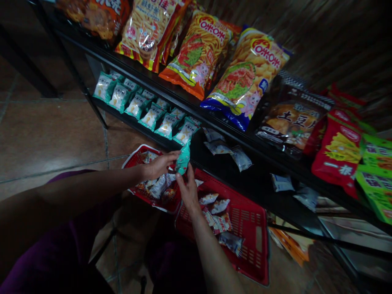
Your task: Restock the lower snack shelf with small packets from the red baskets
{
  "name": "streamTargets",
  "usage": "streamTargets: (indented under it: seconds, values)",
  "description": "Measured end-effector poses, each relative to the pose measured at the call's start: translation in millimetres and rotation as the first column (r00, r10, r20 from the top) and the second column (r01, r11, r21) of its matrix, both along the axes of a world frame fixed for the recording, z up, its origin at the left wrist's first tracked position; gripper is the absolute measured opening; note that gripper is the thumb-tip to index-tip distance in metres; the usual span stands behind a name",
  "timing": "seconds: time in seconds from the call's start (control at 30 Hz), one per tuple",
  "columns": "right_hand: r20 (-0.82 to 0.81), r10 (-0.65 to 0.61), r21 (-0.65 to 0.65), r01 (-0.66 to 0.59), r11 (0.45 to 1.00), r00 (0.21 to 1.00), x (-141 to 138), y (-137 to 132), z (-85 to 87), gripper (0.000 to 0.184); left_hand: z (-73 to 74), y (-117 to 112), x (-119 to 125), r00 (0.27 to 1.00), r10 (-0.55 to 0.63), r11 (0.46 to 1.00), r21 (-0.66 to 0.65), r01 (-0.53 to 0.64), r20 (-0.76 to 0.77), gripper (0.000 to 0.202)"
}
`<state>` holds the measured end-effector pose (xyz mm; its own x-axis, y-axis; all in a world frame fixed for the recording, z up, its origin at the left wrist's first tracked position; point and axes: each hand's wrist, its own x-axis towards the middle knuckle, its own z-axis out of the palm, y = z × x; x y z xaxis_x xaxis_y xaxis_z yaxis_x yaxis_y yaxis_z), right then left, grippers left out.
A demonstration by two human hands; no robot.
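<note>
Teal snack packet is held upright between both hands just off the front edge of the lower shelf, at the end of a row of matching packets. Left hand pinches its side and right hand pinches its bottom, above two red baskets.

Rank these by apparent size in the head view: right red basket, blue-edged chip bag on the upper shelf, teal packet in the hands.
Largest: red basket and chip bag, too alike to rank; the basket is nearer.
Smallest: teal packet.
</note>
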<state>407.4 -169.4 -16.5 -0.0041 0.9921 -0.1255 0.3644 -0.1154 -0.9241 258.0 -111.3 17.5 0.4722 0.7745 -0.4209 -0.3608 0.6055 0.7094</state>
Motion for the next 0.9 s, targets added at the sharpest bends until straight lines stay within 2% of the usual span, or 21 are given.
streamTargets:
  seconds: [0.17,0.33,0.43,0.53,0.63,0.7,0.8,0.9]
  values:
    - [-0.168,-0.187,-0.008,0.188,0.982,0.968,-0.5,5.6,-13.0,0.071,-6.0,-1.7,-1.5,0.993,-0.011,0.999,0.047,0.017,-0.119,0.036]
    - [-0.441,-0.339,-0.132,0.314,0.94,0.831,-2.5,5.8,-20.8,0.053,-10.3,-0.4,-2.6,0.99,0.011,0.992,0.125,0.007,-0.143,0.032]
    - [-0.571,-0.406,-0.238,0.33,0.914,0.713,-4.3,5.8,-16.2,0.045,-9.5,2.4,-3.2,0.983,0.061,0.988,0.151,-0.034,-0.176,0.028]
    - [-0.64,-0.431,-0.295,0.314,0.902,0.637,-5.7,7.2,-10.8,0.04,-8.4,4.6,-5.7,0.943,0.143,0.98,0.179,-0.092,-0.3,0.023]
    - [-0.665,-0.462,-0.343,0.309,0.887,0.587,-7.1,8.4,-10.7,0.037,-8.6,3.8,-10.8,0.892,0.103,0.987,0.158,-0.036,-0.44,0.024]
    - [-0.656,-0.484,-0.379,0.301,0.875,0.579,-8.5,7.9,-14.7,0.037,-10.0,1.4,-14.5,0.898,-0.027,0.994,0.08,0.069,-0.44,0.029]
    - [-0.599,-0.498,-0.421,0.282,0.862,0.627,-11.4,4.7,-26.1,0.037,-16.3,-3.7,-18.1,0.907,-0.196,0.98,-0.032,0.199,-0.372,0.033]
    - [-0.536,-0.49,-0.457,0.252,0.853,0.688,-13.7,0.2,-40.0,0.038,-28.0,-7.6,-18.1,0.881,-0.21,0.978,-0.082,0.194,-0.424,0.034]
